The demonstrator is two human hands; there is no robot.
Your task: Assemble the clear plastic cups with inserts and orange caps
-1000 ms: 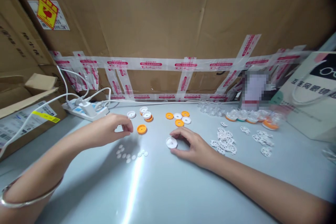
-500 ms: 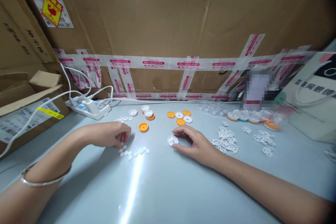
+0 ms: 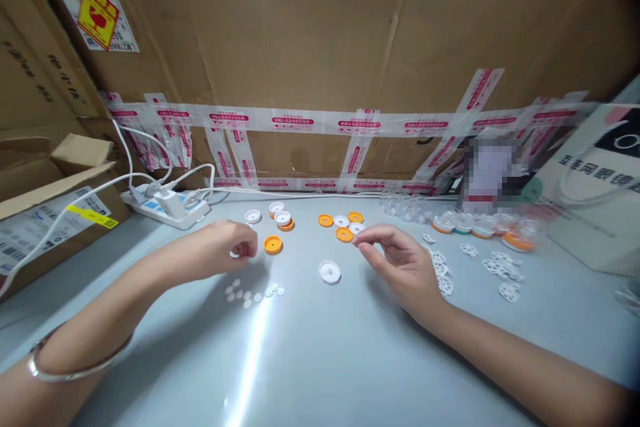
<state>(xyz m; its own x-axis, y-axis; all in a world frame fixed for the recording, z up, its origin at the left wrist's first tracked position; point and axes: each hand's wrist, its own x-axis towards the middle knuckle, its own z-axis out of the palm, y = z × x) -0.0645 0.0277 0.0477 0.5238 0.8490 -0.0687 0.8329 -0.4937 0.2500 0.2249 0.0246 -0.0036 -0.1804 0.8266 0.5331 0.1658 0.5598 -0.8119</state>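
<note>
My left hand (image 3: 235, 243) hovers over the left side of the table with its fingers curled in. Whatever is between the fingertips is hidden. Below it lie several small white discs (image 3: 247, 295), and an orange round cup (image 3: 273, 245) stands just to its right. My right hand (image 3: 400, 267) is held with thumb and index finger slightly apart, their tips at the edge of a white ring (image 3: 357, 229) beside an orange ring (image 3: 345, 235). I cannot tell whether they touch it. Between my hands, a white round cup (image 3: 329, 272) sits alone, with a small piece inside.
White and orange cups (image 3: 283, 218) stand at the back left, near a power strip (image 3: 173, 209). White lattice-like pieces (image 3: 503, 267) lie to the right. Clear domes (image 3: 407, 207) and domed orange and teal pieces (image 3: 483, 223) line the back, before a large cardboard box (image 3: 300, 33).
My right hand has let go of the white cup and moved right and up toward the rings. The left hand has lifted away from the small white discs, up and slightly right.
</note>
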